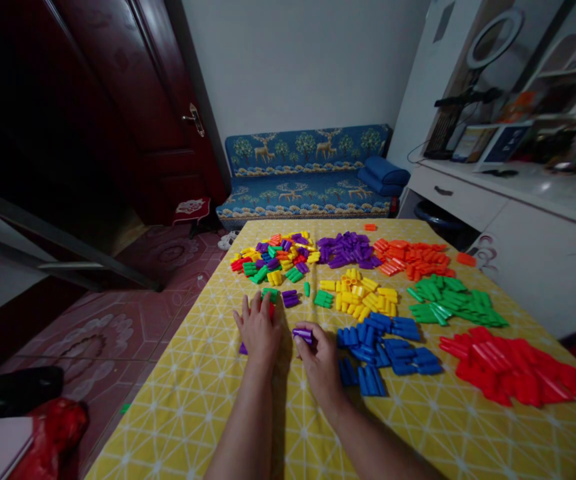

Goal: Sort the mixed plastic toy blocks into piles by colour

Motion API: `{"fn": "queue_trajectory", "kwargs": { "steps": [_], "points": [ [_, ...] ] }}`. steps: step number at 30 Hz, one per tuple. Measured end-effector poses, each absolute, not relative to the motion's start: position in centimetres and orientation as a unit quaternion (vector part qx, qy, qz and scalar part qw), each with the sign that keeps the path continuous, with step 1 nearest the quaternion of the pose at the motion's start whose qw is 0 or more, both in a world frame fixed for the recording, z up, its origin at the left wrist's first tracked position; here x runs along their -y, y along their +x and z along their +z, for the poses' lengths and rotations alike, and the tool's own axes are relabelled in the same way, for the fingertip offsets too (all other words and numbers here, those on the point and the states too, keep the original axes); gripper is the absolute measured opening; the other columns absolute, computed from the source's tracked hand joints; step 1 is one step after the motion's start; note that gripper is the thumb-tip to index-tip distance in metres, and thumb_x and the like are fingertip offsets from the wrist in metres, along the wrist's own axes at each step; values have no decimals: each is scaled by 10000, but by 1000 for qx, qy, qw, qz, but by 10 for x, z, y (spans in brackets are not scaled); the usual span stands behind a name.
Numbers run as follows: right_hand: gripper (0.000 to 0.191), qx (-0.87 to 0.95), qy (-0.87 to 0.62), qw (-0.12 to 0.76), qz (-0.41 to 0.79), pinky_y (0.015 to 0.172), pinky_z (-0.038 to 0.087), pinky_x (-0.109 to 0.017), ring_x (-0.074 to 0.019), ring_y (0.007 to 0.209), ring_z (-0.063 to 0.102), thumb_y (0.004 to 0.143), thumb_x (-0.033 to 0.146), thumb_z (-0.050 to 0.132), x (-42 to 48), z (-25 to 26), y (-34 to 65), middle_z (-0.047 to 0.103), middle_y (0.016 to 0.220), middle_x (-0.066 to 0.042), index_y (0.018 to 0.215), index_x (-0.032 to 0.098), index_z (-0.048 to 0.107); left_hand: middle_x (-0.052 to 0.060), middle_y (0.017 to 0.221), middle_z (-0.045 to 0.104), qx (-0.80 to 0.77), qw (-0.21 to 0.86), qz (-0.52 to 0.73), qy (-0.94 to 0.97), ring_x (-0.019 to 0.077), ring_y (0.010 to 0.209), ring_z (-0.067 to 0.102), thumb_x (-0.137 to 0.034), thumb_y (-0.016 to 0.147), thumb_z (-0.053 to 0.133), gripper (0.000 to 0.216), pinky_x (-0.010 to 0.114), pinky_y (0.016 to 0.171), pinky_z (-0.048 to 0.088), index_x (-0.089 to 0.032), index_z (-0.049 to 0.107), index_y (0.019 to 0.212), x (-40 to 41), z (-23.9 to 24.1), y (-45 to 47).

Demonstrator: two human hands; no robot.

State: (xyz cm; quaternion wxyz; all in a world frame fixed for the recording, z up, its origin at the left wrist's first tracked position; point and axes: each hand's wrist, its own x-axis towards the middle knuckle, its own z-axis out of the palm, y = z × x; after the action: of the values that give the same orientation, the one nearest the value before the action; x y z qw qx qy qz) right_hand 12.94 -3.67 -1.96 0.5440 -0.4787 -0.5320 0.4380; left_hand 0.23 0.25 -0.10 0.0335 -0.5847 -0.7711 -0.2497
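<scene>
My left hand [258,328] lies flat on the yellow tablecloth [193,413], fingers spread over a green block [269,293] and a red one; a purple piece shows at its left edge. My right hand [318,353] pinches a purple block [302,335] between thumb and fingers. A mixed pile of coloured blocks [275,257] lies just beyond both hands. Sorted piles spread to the right: purple [345,250], orange [411,259], yellow [361,297], green [451,301], blue [383,350] and red [513,370].
A blue patterned sofa [308,173] stands against the far wall. White cabinets [508,220] with a ring light run along the right. A dark red door [168,100] is at the left, with red bags [48,427] on the floor.
</scene>
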Motion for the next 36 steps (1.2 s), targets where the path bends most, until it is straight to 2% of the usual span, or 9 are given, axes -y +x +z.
{"fn": "queue_trajectory", "kwargs": {
  "steps": [4,11,14,16,18,20,26,32,36],
  "points": [
    [235,521,-481,544,449,618,536,-267,-190,782,656,821,319,581,37,-18,130,703,957,-76,996,179,653,67,1266,619,766,42,-260,-587,306,1211,473,-233,865,499,324,569,1076,267,-275,655,1146,-2,0,3],
    [242,517,-481,550,446,586,540,-273,-183,705,652,806,328,600,37,-13,130,711,895,-72,975,170,669,49,1149,669,764,47,-277,-581,287,1106,512,-290,852,536,180,504,1048,290,-249,693,930,-3,1,3],
    [227,520,-480,549,444,584,542,-270,-179,698,651,809,310,598,37,-13,130,712,892,-65,978,177,670,77,1204,651,770,54,-283,-569,299,1171,491,-324,843,552,281,506,1067,284,-231,661,1085,-4,0,5],
    [222,523,-481,547,441,584,543,-270,-177,696,650,808,300,595,37,-14,130,711,899,-66,977,178,670,79,1352,574,768,64,-277,-573,310,1292,413,-251,856,509,439,535,1091,254,-243,557,1292,-4,0,7],
    [221,525,-483,547,439,584,544,-270,-177,693,651,808,297,595,37,-15,130,713,901,-68,977,176,672,48,1438,509,755,62,-254,-602,313,1391,303,-153,855,452,541,584,1113,193,-290,486,1377,-4,0,8],
    [220,526,-480,548,438,581,545,-268,-179,698,654,810,299,598,37,-15,130,715,899,-68,977,178,674,30,1423,529,739,49,-230,-632,320,1409,275,-107,845,430,553,624,1120,141,-323,523,1347,-3,0,9],
    [220,526,-477,549,441,581,549,-266,-180,705,656,811,300,602,38,-15,130,716,905,-67,980,180,676,50,1320,601,733,35,-243,-634,324,1288,404,-137,824,484,447,632,1126,115,-302,614,1219,-3,1,10],
    [219,532,-481,545,434,584,549,-273,-184,703,655,804,287,597,37,-14,130,714,889,-66,976,179,679,47,1115,662,729,31,-263,-631,296,1163,480,-264,832,559,167,595,1111,162,-262,650,971,-2,4,12],
    [201,541,-477,552,418,590,551,-275,-191,714,657,789,268,604,36,-13,130,717,855,-57,950,183,688,69,1082,667,742,27,-272,-612,293,1137,505,-356,811,603,291,558,1114,189,-237,624,1076,-3,3,12]
  ]
}}
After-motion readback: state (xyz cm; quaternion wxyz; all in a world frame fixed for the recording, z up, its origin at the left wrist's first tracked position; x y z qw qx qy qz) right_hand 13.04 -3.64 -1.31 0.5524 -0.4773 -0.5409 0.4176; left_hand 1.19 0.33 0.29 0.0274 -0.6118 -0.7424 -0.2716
